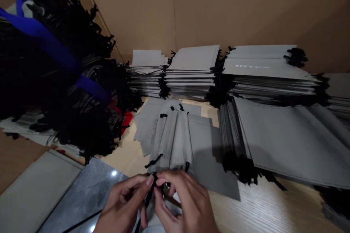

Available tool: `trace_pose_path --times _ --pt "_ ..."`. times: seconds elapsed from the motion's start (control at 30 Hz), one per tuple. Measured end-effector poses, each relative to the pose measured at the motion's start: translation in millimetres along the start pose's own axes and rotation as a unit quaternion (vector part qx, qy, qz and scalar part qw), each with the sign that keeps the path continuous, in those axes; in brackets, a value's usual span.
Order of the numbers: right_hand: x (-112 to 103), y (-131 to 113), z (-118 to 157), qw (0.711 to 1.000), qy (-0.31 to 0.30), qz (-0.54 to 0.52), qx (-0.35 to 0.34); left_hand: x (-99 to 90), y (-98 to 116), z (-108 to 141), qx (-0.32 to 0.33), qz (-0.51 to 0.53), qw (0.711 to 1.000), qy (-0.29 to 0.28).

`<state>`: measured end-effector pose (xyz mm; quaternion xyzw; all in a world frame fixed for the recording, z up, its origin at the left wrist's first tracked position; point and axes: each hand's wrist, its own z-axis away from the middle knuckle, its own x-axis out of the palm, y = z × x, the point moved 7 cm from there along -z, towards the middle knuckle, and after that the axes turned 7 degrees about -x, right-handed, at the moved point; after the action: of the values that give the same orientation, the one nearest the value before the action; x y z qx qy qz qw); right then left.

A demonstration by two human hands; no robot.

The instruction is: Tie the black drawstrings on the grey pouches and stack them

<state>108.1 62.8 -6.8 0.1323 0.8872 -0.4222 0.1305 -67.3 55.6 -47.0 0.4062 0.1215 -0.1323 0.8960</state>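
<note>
In the lower middle, my left hand (123,204) pinches a black cord (148,198) between thumb and forefinger. My right hand (188,202) closes on the same cord just beside it, and the two sets of fingertips almost meet. Part of the cord is hidden by the fingers, and a loose length trails to the lower left. Just beyond my hands lie narrow grey fabric drawstring bags (177,138), with short knotted black cord ends at their corners. Flat grey fabric pieces (205,136) spread beneath and around these bags.
Stacks of grey bags (191,58) line the cardboard wall (218,7). Another grey stack (292,142) leans at the right. Big bundles of black cord ends (62,80), tied with blue strap (51,42), fill the left. The wooden tabletop (254,207) ends above a shiny grey floor (101,185).
</note>
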Motion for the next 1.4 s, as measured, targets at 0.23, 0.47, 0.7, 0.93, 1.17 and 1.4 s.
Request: trace_pose_path --times 0.23,0.47,0.7,0.93,1.17,1.4 --pt "2 3 2 1.000 -0.007 0.005 0.011 -0.9 7 11 0.097 -0.004 0.994 0.053" --pt "1 2 3 0.999 -0.040 -0.006 0.034 1.9 18 15 0.136 -0.006 0.989 0.056" --pt "6 6 7 0.995 -0.075 -0.023 0.064 5.0 18 20 0.150 -0.013 0.987 0.053" --pt "4 0 3 0.997 -0.061 -0.021 0.031 -5.4 31 21 0.159 -0.091 0.982 0.045" --pt "6 3 6 0.999 -0.029 -0.030 0.027 -28.7 53 37 0.211 -0.124 0.964 0.106" --pt "6 -6 9 0.999 -0.024 0.039 -0.030 -25.5 53 28 0.227 -0.173 0.956 0.062"
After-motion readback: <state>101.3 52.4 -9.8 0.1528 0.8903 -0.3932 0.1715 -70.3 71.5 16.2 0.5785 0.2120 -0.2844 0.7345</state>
